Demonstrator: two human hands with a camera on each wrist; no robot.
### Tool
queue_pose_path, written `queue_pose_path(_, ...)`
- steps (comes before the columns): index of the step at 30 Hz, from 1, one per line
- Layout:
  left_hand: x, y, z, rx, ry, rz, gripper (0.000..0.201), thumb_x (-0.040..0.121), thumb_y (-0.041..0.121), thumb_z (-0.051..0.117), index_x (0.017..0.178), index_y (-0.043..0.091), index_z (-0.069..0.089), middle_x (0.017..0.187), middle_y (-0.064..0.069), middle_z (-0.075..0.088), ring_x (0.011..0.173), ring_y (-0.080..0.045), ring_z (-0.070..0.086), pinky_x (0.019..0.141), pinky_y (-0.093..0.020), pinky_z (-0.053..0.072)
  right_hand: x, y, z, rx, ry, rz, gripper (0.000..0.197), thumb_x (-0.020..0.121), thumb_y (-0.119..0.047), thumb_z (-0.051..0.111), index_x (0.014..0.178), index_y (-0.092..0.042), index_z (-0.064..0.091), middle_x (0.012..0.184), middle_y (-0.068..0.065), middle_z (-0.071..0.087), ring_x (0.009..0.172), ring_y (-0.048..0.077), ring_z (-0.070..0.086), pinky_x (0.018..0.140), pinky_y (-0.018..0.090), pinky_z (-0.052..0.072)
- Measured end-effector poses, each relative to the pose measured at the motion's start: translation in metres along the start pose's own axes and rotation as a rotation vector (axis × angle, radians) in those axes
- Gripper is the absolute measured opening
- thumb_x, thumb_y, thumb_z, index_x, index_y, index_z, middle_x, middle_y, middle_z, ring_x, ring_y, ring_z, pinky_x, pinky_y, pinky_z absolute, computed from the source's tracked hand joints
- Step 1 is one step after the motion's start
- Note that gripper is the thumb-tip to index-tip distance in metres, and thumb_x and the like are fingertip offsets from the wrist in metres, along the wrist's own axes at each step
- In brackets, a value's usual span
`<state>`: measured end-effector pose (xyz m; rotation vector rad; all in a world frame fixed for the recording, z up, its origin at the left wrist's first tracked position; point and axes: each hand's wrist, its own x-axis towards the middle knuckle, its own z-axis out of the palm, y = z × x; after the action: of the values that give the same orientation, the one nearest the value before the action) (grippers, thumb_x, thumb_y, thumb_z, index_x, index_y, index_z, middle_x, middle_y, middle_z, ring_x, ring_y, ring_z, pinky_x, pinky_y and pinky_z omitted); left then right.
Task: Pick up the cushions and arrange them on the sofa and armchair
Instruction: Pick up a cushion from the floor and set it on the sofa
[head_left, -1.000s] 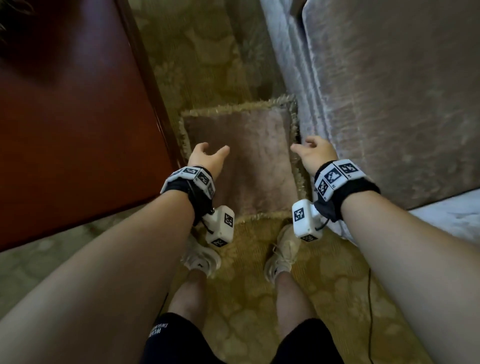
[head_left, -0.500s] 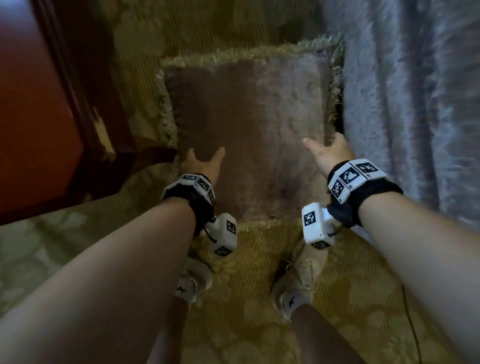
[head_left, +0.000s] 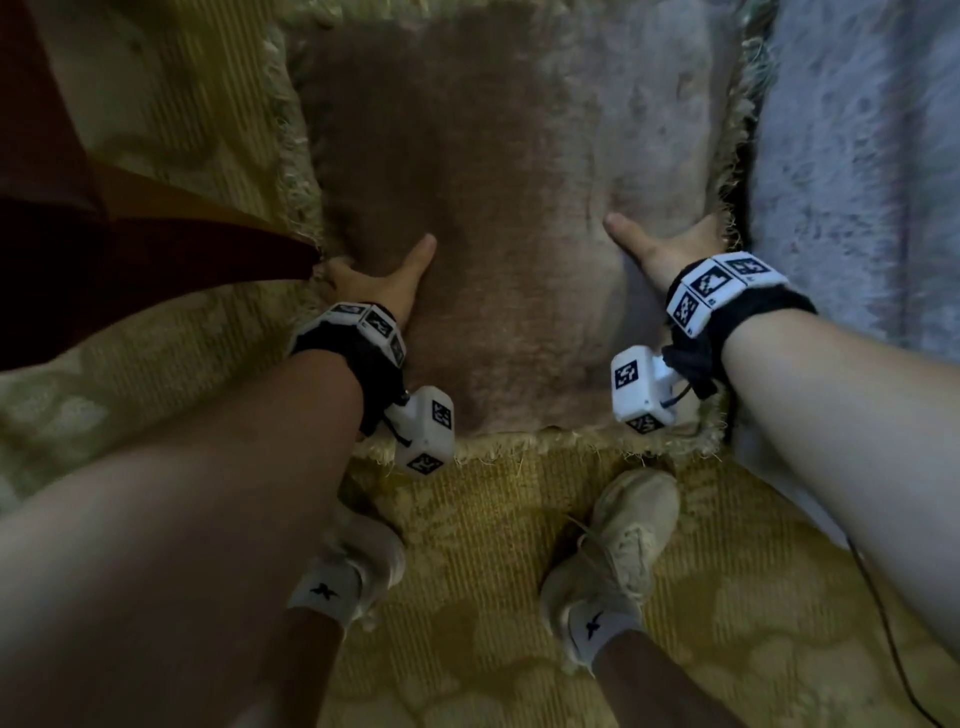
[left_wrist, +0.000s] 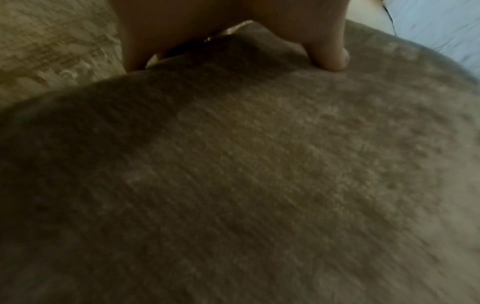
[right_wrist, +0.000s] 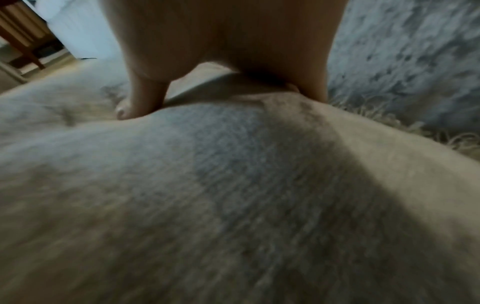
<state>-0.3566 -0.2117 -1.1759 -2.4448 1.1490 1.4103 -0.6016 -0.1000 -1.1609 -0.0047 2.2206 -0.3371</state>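
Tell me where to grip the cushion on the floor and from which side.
Grip the cushion by its two side edges, one hand each side, coming from the near edge. It lies flat on the carpet, wide and soft, fringed all round. The left hand and right hand already clasp those edges, thumbs on top.

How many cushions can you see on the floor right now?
1. A fringed brown cushion lies on the patterned carpet, against the grey upholstered furniture, with the left hand and right hand gripping its side edges. Others may lie outside the view.
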Motion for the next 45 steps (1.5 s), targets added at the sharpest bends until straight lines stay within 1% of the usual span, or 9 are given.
queue_pose_path(6,0.006,-0.002,0.002,-0.014,-0.002,0.015,0.104,0.066,0.073,0.074,0.145,0.018,0.034,0.148,-0.008,0.042,0.130,-0.030,0.049,0.095,-0.036,0.037,0.024,0.019,-0.002,-0.051,-0.046,0.071,0.177,0.010,-0.094,0.066,0.159,-0.022,0.004,0.163,0.010,0.029,0.145,0.037,0.035,0.116,0.057,0.031)
queue_pose_path(14,-0.002,-0.001,-0.006,-0.094,0.020,0.006,0.114,0.059,0.077,0.075,0.146,0.016,0.035,0.144,-0.006,0.051,0.126,-0.029,0.054,0.106,-0.037,0.041,0.035,0.031,-0.010,0.010,-0.017,0.037,0.167,0.011,-0.094,0.067,0.155,-0.018,0.029,0.156,0.007,0.042,0.139,0.033,0.045,0.114,0.050,0.037)
queue_pose_path(17,-0.014,0.001,-0.014,-0.143,0.075,-0.017,0.115,0.065,0.075,0.074,0.153,0.016,0.029,0.151,-0.004,0.046,0.133,-0.027,0.048,0.108,-0.037,0.038,0.004,0.030,-0.013,0.114,-0.063,0.002,0.110,0.047,-0.079,0.079,0.135,-0.016,0.058,0.132,0.003,0.064,0.116,0.025,0.063,0.103,0.036,0.047)
queue_pose_path(19,-0.024,0.001,-0.023,-0.195,0.022,-0.053,0.136,0.041,0.091,0.071,0.153,0.023,0.036,0.148,0.001,0.051,0.132,-0.028,0.052,0.112,-0.044,0.039,-0.015,0.036,-0.017,0.240,-0.057,-0.031,0.073,0.066,-0.057,0.082,0.123,-0.016,0.067,0.117,-0.001,0.071,0.105,0.020,0.068,0.096,0.030,0.051)
queue_pose_path(22,-0.001,-0.029,-0.025,-0.213,-0.035,-0.114,0.146,0.008,0.097,0.067,0.139,0.033,0.055,0.128,0.003,0.066,0.113,-0.030,0.064,0.101,-0.049,0.049,-0.046,0.052,-0.030,0.358,-0.004,-0.037,0.081,0.053,-0.059,0.083,0.118,-0.013,0.071,0.110,-0.001,0.075,0.099,0.018,0.072,0.098,0.035,0.055)
queue_pose_path(28,-0.078,-0.043,-0.057,-0.185,-0.065,-0.092,0.138,0.019,0.098,0.065,0.136,0.025,0.059,0.133,0.000,0.065,0.118,-0.030,0.063,0.103,-0.048,0.048,-0.122,0.090,-0.064,0.429,0.033,-0.073,0.055,0.072,-0.047,0.081,0.117,-0.016,0.069,0.114,-0.002,0.072,0.103,0.013,0.069,0.093,0.025,0.053)
queue_pose_path(34,-0.158,-0.046,-0.094,-0.241,-0.019,-0.124,0.142,0.006,0.091,0.070,0.132,0.026,0.063,0.127,0.000,0.068,0.112,-0.031,0.065,0.105,-0.048,0.047,-0.177,0.111,-0.098,0.471,0.053,-0.084,0.079,0.050,-0.057,0.082,0.115,-0.014,0.072,0.109,-0.001,0.076,0.100,0.017,0.073,0.099,0.039,0.055)
queue_pose_path(40,-0.234,-0.031,-0.135,-0.318,-0.030,-0.195,0.095,0.067,0.065,0.079,0.140,0.010,0.053,0.128,-0.004,0.062,0.107,-0.028,0.060,0.096,-0.031,0.045,-0.225,0.095,-0.136,0.490,0.005,-0.153,0.084,0.050,-0.056,0.082,0.122,-0.015,0.069,0.112,0.000,0.075,0.103,0.018,0.071,0.101,0.040,0.054)
queue_pose_path(45,-0.282,-0.019,-0.164,-0.350,0.003,-0.154,0.105,0.066,0.066,0.079,0.148,0.010,0.044,0.145,-0.010,0.054,0.127,-0.031,0.056,0.111,-0.037,0.041,-0.269,0.072,-0.178,0.488,-0.010,-0.190,0.063,0.072,-0.040,0.083,0.126,-0.013,0.065,0.118,0.002,0.071,0.107,0.019,0.068,0.097,0.029,0.051)
